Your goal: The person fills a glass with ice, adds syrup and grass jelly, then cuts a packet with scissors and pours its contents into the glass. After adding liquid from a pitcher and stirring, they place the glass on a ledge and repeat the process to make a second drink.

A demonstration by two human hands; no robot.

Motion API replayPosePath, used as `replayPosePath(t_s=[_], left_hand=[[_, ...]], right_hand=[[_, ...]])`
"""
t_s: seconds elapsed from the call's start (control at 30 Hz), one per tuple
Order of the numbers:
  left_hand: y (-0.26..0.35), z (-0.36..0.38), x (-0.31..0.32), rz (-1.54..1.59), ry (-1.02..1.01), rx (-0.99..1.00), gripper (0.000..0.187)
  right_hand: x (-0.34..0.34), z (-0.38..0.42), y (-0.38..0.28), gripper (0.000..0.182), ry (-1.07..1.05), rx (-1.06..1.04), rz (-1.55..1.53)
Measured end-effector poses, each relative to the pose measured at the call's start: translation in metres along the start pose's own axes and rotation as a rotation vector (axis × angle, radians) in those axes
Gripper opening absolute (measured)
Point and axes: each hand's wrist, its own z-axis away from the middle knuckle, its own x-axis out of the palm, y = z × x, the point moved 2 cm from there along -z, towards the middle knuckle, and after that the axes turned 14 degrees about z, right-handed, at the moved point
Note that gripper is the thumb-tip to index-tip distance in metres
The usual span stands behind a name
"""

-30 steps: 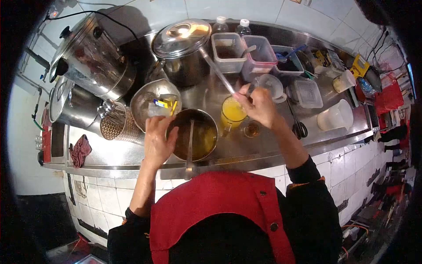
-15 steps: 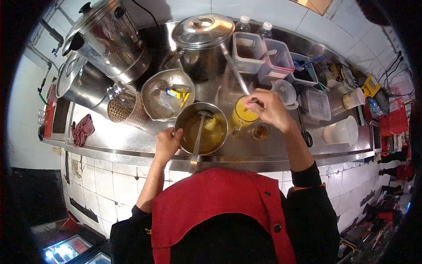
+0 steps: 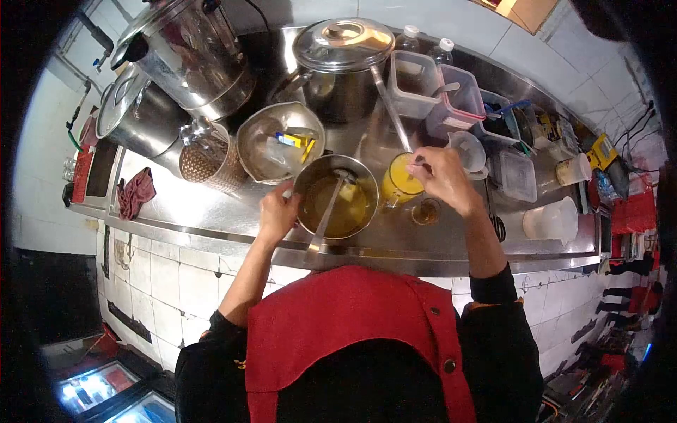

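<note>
My left hand point(image 3: 280, 213) grips the left rim of a steel saucepan point(image 3: 374, 211). Cloudy yellowish-brown liquid and a paler yellow lump are in the pan. A ladle point(image 3: 327, 217) leans in it, its handle hanging over the front rim. My right hand point(image 3: 446, 178) is pinched closed over the mouth of a glass mug point(image 3: 402, 185) filled with a yellow drink; whatever thin thing the fingertips hold is mostly hidden. Just in front of the mug stands a small glass point(image 3: 426, 211) with a little brown liquid.
Behind are a dented metal bowl point(image 3: 248, 144) with yellow packets, a lidded pot point(image 3: 343, 46) with a long handle, and plastic tubs point(image 3: 451, 106). A perforated metal cylinder point(image 3: 202, 163) and red cloth point(image 3: 137, 192) lie left. A white container point(image 3: 550, 220) stands right.
The view has shifted, so the counter items appear slightly right and higher. My left hand stays at the saucepan rim and my right hand over the mug, its fingers slightly shifted.
</note>
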Motion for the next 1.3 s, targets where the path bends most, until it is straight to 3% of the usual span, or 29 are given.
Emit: replayPosePath(t_s=[0.07,0.17,0.27,0.33,0.47,0.57,0.67,0.73,0.87,0.93,1.0,1.07,1.17,1.3], left_hand=[[0.001,-0.004,0.002,-0.049,0.018,0.037,0.025],[-0.003,-0.013,0.005,-0.046,0.020,0.087,0.026],[-0.015,-0.023,0.010,-0.121,0.047,0.215,0.025],[-0.013,-0.024,0.012,-0.098,0.035,0.184,0.025],[-0.006,-0.024,0.018,-0.145,0.053,0.199,0.025],[-0.007,-0.031,0.022,-0.113,0.054,0.226,0.027],[-0.001,-0.038,0.029,-0.051,0.013,0.249,0.029],[-0.003,-0.045,0.035,-0.077,0.022,0.245,0.030],[0.014,-0.042,0.040,-0.139,0.012,0.239,0.032],[0.021,-0.039,0.038,-0.148,0.000,0.230,0.031],[0.032,-0.032,0.029,-0.132,-0.068,0.188,0.032],[0.029,-0.030,0.019,-0.067,-0.129,0.167,0.033],[0.017,-0.026,-0.002,-0.034,-0.188,0.176,0.035],[0.037,-0.005,-0.046,-0.056,-0.263,0.034,0.034]], right_hand=[[0.002,0.002,0.000,0.012,-0.049,0.000,0.006],[0.000,0.000,0.007,0.012,0.114,0.083,-0.017],[0.001,0.000,0.003,0.013,0.032,-0.062,0.007],[-0.003,0.000,-0.004,0.014,0.054,0.045,-0.092],[0.000,-0.002,0.008,0.013,0.112,-0.032,0.036],[0.002,-0.001,0.004,0.011,-0.023,-0.006,-0.001],[-0.003,-0.003,0.003,0.012,0.139,0.015,-0.073],[0.001,-0.004,0.009,0.011,0.075,-0.053,0.062],[0.001,-0.001,0.006,0.010,0.066,0.021,-0.051],[0.002,-0.003,0.013,0.010,0.172,0.017,0.075],[-0.007,-0.003,0.004,0.012,0.130,-0.036,0.050],[-0.008,-0.004,0.000,0.009,-0.086,0.095,0.002],[-0.002,-0.006,0.005,0.010,0.065,0.157,-0.025],[0.001,-0.008,0.010,0.008,-0.064,0.065,-0.020]])
